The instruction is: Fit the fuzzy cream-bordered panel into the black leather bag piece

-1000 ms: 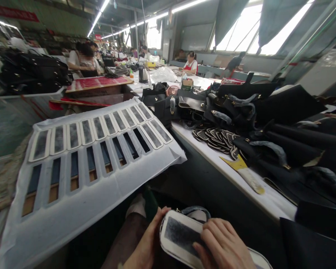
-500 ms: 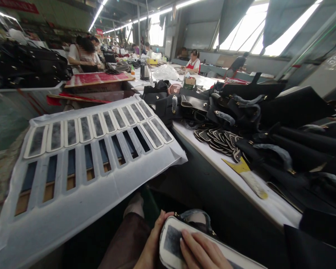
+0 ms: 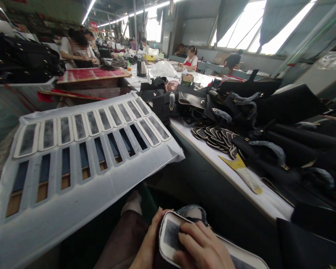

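Note:
On my lap lies a black handbag, its long rounded base panel facing up, with a white border around a dark grey strip. My left hand is closed around the panel's left end, its thumb side along the edge. Across the top of the panel, my right hand presses with bent fingertips on the dark strip. A handle in clear plastic wrap sticks out beyond the far edge. The bag's body is mostly hidden under my hands and below the frame.
To the left, a white-covered board carries several white-edged panels and open slots. Black handbags crowd the right-hand table, with a stack of dark loop-shaped pieces and a yellow-and-white scraper. People work further back.
My right hand's fingers have gone from lying flatter on the panel to being more bent. The left hand keeps its hold. The whole view has shifted slightly.

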A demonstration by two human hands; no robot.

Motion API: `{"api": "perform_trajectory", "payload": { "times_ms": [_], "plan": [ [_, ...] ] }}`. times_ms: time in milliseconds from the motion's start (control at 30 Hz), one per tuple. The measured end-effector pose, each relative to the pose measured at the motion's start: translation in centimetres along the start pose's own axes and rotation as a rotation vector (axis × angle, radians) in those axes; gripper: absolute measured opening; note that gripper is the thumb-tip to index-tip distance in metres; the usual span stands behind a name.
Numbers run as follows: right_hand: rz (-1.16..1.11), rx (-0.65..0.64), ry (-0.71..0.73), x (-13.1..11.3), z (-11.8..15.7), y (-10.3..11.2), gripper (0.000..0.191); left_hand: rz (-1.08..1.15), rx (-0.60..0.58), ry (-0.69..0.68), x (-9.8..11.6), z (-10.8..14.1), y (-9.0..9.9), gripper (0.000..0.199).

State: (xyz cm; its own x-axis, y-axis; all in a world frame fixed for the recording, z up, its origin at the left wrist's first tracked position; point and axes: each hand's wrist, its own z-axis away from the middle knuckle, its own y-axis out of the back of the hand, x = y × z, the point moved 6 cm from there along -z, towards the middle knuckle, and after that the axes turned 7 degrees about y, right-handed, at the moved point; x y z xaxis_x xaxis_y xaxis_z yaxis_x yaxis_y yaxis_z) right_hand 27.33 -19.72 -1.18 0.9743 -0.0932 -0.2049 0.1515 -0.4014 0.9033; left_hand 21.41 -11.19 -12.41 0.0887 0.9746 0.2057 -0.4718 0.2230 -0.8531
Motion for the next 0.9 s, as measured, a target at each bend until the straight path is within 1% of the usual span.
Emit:
{"api": "perform_trajectory", "payload": {
  "times_ms": [67,133,167,200,300,400,467,533,600,733,800,900],
  "plan": [
    [-0.037,0.017,-0.076,-0.1,-1.2,0.3,0.031,0.027,-0.045,-0.004,0.0,0.0,-0.3,0.037],
    [-0.015,0.025,-0.049,-0.5,-2.1,0.4,0.049,0.049,-0.106,-0.013,0.0,0.0,-0.7,0.037],
    [0.012,0.014,-0.022,-0.7,-2.4,0.3,0.055,0.05,-0.129,-0.017,0.0,0.1,-0.8,0.038],
    [0.046,0.015,0.009,-0.9,-2.6,0.3,0.057,0.048,-0.14,-0.019,0.0,0.1,-0.9,0.039],
    [0.125,-0.013,0.072,-1.1,-2.9,0.2,0.057,0.039,-0.121,-0.009,0.0,0.4,-0.9,0.042],
    [0.109,-0.051,0.052,-0.9,-3.2,0.3,0.055,0.001,-0.082,-0.002,0.0,0.6,-0.8,0.043],
    [0.08,-0.096,0.029,-0.7,-3.4,0.1,0.053,-0.032,-0.021,-0.004,0.1,0.8,-0.3,0.042],
    [0.066,-0.133,0.018,-0.6,-3.5,-0.1,0.049,-0.049,0.046,-0.011,0.2,0.9,0.4,0.041],
    [0.062,-0.148,0.022,-0.7,-3.5,-0.2,0.045,-0.057,0.082,-0.021,0.2,0.8,1.0,0.04],
    [0.072,-0.167,0.031,-0.9,-3.7,-0.5,0.048,-0.083,0.158,-0.098,0.2,0.5,2.8,0.035],
    [0.067,-0.191,0.019,-0.9,-3.8,-0.6,0.048,-0.107,0.206,-0.134,0.2,0.3,3.9,0.036],
    [0.048,-0.217,0.006,-1.0,-4.0,-0.6,0.047,-0.13,0.238,-0.128,0.0,0.1,5.2,0.042]
  ]
}}
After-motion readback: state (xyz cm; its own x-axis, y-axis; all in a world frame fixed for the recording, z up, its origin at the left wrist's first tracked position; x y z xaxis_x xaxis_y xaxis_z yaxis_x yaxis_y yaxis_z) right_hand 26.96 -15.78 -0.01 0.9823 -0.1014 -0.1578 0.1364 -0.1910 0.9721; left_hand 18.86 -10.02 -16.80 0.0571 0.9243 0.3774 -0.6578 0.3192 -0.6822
